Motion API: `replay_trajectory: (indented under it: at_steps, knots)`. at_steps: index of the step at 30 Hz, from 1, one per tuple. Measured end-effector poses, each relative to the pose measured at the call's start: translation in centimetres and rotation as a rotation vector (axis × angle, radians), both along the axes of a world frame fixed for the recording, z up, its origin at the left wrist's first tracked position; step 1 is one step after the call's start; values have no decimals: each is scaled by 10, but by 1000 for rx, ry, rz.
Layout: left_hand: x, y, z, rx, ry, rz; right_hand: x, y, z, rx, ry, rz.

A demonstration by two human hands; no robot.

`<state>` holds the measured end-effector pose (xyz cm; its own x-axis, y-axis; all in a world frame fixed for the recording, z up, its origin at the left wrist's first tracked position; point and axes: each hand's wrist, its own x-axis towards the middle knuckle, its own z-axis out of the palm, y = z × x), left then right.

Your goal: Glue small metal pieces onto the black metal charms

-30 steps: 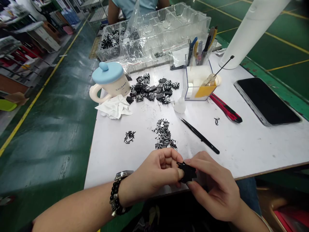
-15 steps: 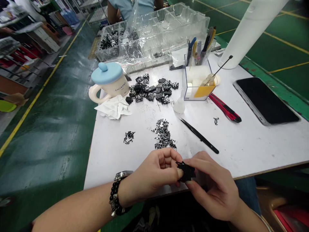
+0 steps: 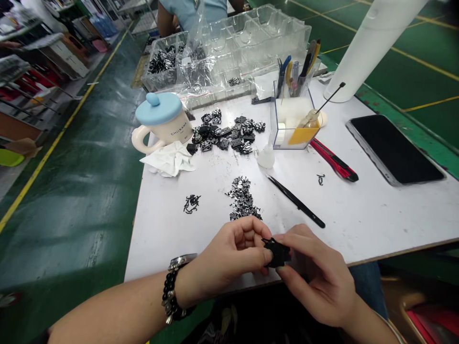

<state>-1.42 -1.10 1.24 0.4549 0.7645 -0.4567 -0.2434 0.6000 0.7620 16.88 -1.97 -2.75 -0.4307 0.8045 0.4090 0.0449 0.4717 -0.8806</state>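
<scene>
Between my two hands, at the near edge of the table, is a small flat black part [image 3: 278, 253] with thin prongs at its upper left. My left hand [image 3: 234, 251] pinches its left side between thumb and fingers. On the right side, my right hand [image 3: 317, 272] grips the same part with thumb and fingertips. Just beyond my hands lies a pile of small shiny black and silver pieces [image 3: 244, 198]. Black tweezers [image 3: 296, 200] rest on the table to the right of that pile. A little heap of thin black bits [image 3: 191, 204] lies to the left.
Farther back are a heap of black parts [image 3: 229, 134], a lidded mug [image 3: 163, 122], a crumpled tissue [image 3: 170, 160], and a clear box [image 3: 294, 117]. At right are a red utility knife [image 3: 335, 160] and a phone [image 3: 396, 150]. Clear plastic trays [image 3: 247, 43] stand behind; a person sits beyond.
My left hand's fingers have shifted very slightly on the black part. Both hands keep hold of it in nearly the same place, and the things on the table have not moved.
</scene>
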Motion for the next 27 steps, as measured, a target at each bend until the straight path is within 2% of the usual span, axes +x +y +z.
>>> replay_trajectory:
  at_steps: [4, 6, 12, 16, 19, 23, 25, 27]
  knots:
    - [-2, -1, 0, 28, -18, -20, 1, 1, -1, -1, 21, 3]
    - [-3, -2, 1, 125, 20, -19, 1, 2, -1, 34, 37, 3]
    - [-2, -4, 6, 802, 301, 21, 0, 5, 3, 226, 62, 16]
    - [-1, -5, 5, 1036, 409, 57, 1, 4, 3, 296, 37, -4]
    - [-2, -6, 4, 1113, 441, 64, 1, 3, 2, 330, 16, -16]
    - [-3, -7, 5, 1139, 451, 65, 0, 3, 4, 357, -12, -38]
    - [-2, -7, 6, 1087, 439, 51, -2, 3, 5, 363, -22, -49]
    - [-2, -7, 7, 929, 396, 25, -3, 2, 5, 356, -39, -77]
